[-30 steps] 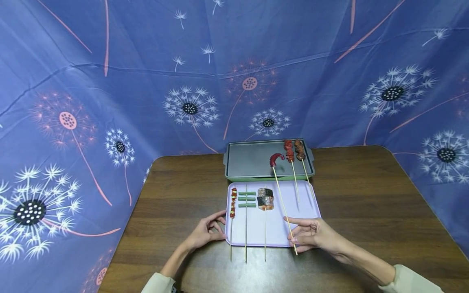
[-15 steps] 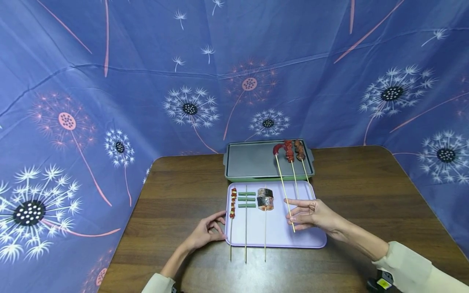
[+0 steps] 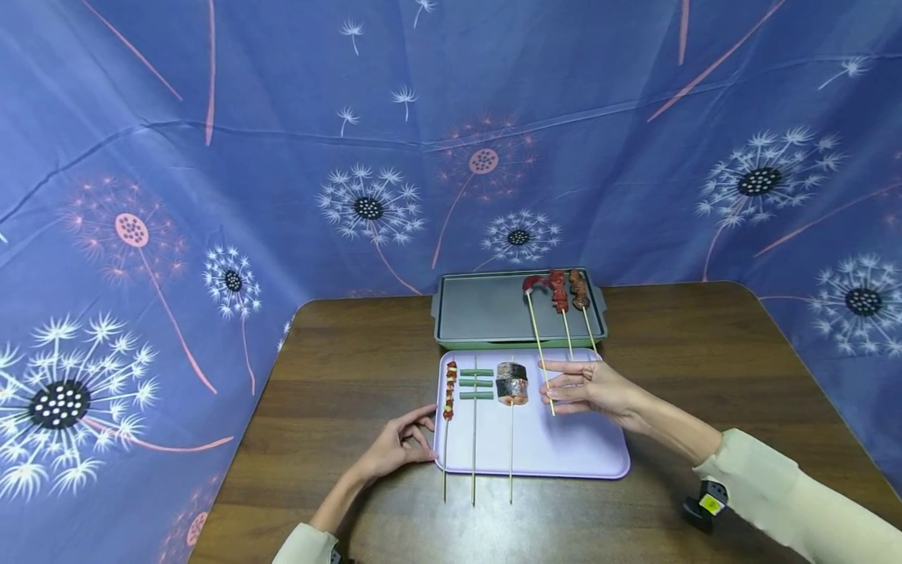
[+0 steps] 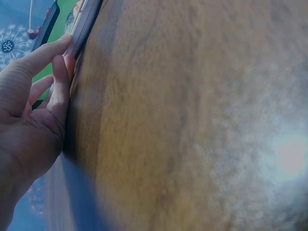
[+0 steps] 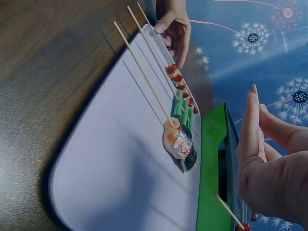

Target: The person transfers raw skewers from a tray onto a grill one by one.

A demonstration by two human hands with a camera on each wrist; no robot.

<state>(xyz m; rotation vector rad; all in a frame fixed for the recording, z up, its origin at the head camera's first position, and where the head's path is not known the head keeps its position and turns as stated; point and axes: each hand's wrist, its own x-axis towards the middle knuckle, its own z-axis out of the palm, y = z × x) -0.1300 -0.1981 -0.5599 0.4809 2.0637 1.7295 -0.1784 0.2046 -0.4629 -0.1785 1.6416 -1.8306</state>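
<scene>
My right hand (image 3: 599, 392) pinches the lower stick of a skewer with a dark red curled tentacle (image 3: 537, 280). The tentacle is over the grey grill plate (image 3: 479, 309), left of a red meat skewer (image 3: 559, 294) and a brown meat skewer (image 3: 579, 290); contact with the plate cannot be told. My left hand (image 3: 395, 446) touches the left edge of the lilac tray (image 3: 564, 454) with thumb and fingertips. On the tray lie a thin red-and-yellow skewer (image 3: 449, 392), a green bean-like skewer (image 3: 475, 384) and a fish skewer (image 3: 511, 384).
The grill plate sits on a green base (image 5: 211, 139), directly behind the tray. Three sticks stick out over the tray's front edge. A blue dandelion-print cloth (image 3: 599, 157) hangs behind and beside the brown wooden table (image 3: 352, 352).
My right hand has moved forward and slightly left, carrying the tentacle skewer from above the tray's back edge to over the grill plate. The left hand stays at the tray's edge.
</scene>
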